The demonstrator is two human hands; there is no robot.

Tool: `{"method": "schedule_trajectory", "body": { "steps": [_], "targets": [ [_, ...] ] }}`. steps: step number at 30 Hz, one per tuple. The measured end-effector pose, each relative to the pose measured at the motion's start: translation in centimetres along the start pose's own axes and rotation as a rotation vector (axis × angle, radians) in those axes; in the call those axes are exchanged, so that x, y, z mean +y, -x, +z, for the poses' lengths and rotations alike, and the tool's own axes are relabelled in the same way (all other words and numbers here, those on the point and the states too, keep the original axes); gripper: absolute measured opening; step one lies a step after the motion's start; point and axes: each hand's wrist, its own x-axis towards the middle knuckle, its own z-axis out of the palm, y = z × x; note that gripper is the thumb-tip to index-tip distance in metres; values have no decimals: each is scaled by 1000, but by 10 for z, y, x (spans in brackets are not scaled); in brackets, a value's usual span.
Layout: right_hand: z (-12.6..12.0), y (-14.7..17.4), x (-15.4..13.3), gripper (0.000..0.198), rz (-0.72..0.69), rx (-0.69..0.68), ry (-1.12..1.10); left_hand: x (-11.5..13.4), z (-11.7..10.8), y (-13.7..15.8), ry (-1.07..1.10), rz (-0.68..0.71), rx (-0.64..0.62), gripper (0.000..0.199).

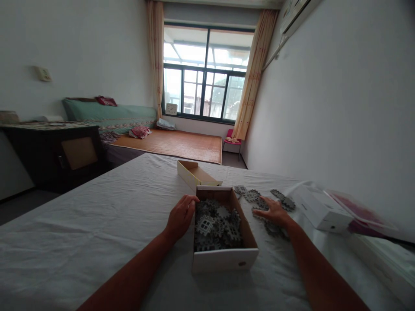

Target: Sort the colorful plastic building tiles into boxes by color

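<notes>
Nearest the camera, in the head view, a bare left forearm (129,268) rises from the bottom edge left of centre, and a bare right forearm (319,268) rises on the right. Between them, at the lower centre of the frame, stands an open-topped white cardboard box (223,262) with a brown interior, filled with a heap of grey, flat, notch-edged interlocking pieces (222,226), some with window-like openings.

The left hand (180,216) is at the box's far left corner, its fingers bent and touching the rim; whether they grip the wall or only rest against it, I cannot tell. The right hand (274,212), right of the box, is open with fingers spread, over loose grey notched pieces (253,196) scattered on a rumpled white cloth (97,224); contact with them is unclear.

Just behind the box, at the centre of the frame, lies a shallow cardboard tray with a yellowish side and brown inside (205,174). Toward the right edge sit a closed white carton (324,210) and a clear-lidded plastic container with reddish contents (359,207).

Beyond the cloth, an orange-brown mat (181,144) covers a bed beneath a dark-framed window (206,69), and a dark wooden cabinet (45,151) stands at the left edge.
</notes>
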Motion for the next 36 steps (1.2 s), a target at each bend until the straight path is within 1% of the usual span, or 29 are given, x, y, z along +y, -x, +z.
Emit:
{"method": "schedule_trajectory", "body": {
  "steps": [2, 4, 6, 9, 12, 14, 16, 18, 20, 22, 27, 29, 31, 33, 35, 36],
  "targets": [
    [6, -1, 1, 85, 34, 5, 86, 0, 0, 0, 1, 4, 1, 26],
    [11, -2, 3, 90, 47, -12, 152, 0, -1, 0, 1, 6, -2, 26],
    [13, -4, 7, 85, 26, -13, 168, 0, -1, 0, 0, 10, -7, 25],
    [12, -8, 14, 73, -25, 23, 151, 0, -1, 0, -4, 9, -6, 26],
    [11, -12, 19, 74, -60, 59, 134, 1, -1, 0, -1, 6, -3, 26],
    [12, -13, 20, 78, -53, 80, 139, 1, -1, 0, 5, 9, 1, 27],
    [15, -12, 20, 79, -26, 67, 158, 1, -1, 0, 9, 12, 4, 26],
    [16, -11, 18, 77, 5, 43, 166, 1, -1, 0, 8, 10, 2, 26],
    [16, -10, 16, 74, 17, 47, 150, 1, -1, 0, 5, 7, 0, 26],
    [13, -8, 14, 70, 2, 82, 95, 0, -1, 0, 1, 4, -8, 27],
    [3, -6, 9, 51, -71, 155, -90, -2, 0, 0, 3, 3, -18, 25],
    [2, -6, 7, 50, -130, 191, -126, -3, 1, 0, 11, 3, -19, 25],
    [-1, -7, 1, 50, -201, 263, -190, -3, 1, 0, 17, 3, -18, 24],
    [-8, -6, -14, 50, -232, 363, -291, -2, 0, 0, 23, 2, -19, 24],
    [-20, 2, -40, 55, -221, 439, -424, -2, 0, 0, 29, 3, -26, 24],
    [-26, 9, -58, 59, -224, 447, -495, -2, 0, 0, 30, 4, -28, 24]
  ]
}}
